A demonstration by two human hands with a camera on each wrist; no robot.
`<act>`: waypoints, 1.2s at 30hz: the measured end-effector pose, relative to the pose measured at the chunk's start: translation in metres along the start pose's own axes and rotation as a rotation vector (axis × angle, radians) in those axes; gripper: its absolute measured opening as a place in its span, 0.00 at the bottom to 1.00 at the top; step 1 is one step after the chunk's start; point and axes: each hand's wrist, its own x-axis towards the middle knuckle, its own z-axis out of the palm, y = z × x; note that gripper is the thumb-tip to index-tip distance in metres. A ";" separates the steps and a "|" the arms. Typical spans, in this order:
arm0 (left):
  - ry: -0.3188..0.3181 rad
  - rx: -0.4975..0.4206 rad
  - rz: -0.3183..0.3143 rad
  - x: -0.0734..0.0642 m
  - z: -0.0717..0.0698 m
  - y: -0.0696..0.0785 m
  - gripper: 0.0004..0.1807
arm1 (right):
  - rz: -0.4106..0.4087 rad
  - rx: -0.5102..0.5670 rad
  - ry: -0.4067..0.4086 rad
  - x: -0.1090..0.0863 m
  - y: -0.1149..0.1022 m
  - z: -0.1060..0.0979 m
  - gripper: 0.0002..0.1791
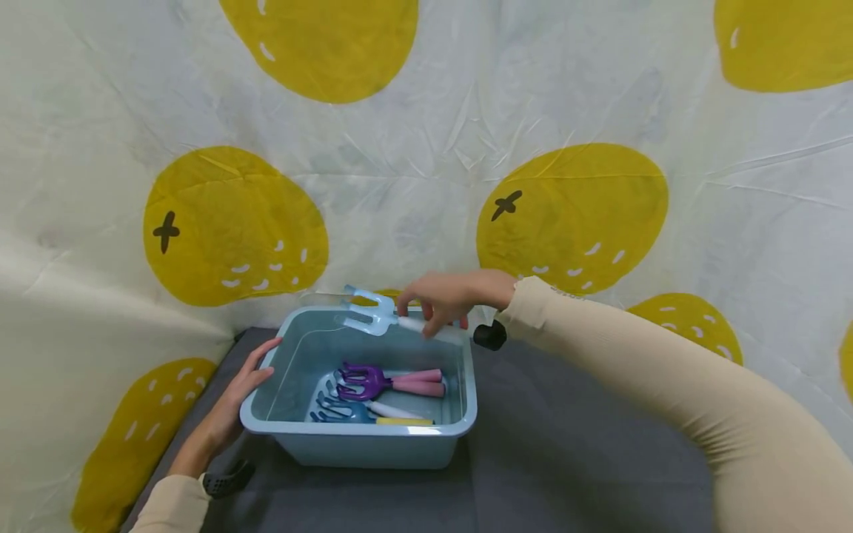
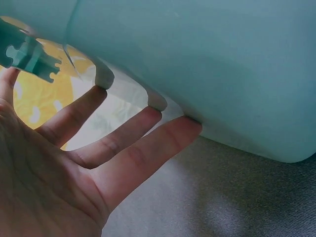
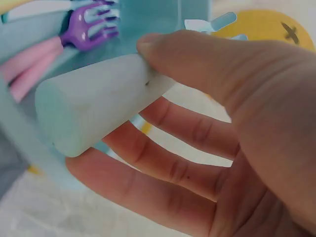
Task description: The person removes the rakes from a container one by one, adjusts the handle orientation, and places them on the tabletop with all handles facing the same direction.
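My right hand (image 1: 446,296) holds a light blue garden hand fork (image 1: 376,317) over the back right rim of a blue plastic basin (image 1: 360,448). In the right wrist view, thumb and fingers pinch its thick white handle (image 3: 94,98), and the tines point away. My left hand (image 1: 229,403) is at the basin's left side. Its extended fingers (image 2: 143,153) touch the outer wall in the left wrist view. Inside the basin lie purple garden forks (image 1: 363,381) with pink handles, a blue fork (image 1: 346,412), a yellow handle (image 1: 404,422) and a white handle (image 1: 393,411).
The basin stands on a dark grey cloth surface (image 1: 566,444). Behind it hangs a pale curtain (image 1: 400,222) printed with yellow fruit shapes, close to the basin's back rim. Black bands sit at both wrists.
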 end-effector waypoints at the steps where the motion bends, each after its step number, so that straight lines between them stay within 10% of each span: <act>1: 0.001 -0.001 0.002 0.000 0.000 -0.001 0.35 | 0.007 0.009 0.009 -0.007 0.002 -0.003 0.27; 15: 0.010 0.013 0.010 0.001 0.002 -0.001 0.34 | 0.150 0.164 0.234 -0.096 0.068 0.004 0.28; 36: 0.008 0.017 0.047 -0.002 0.002 -0.003 0.33 | 0.245 0.502 0.469 -0.195 0.191 0.113 0.31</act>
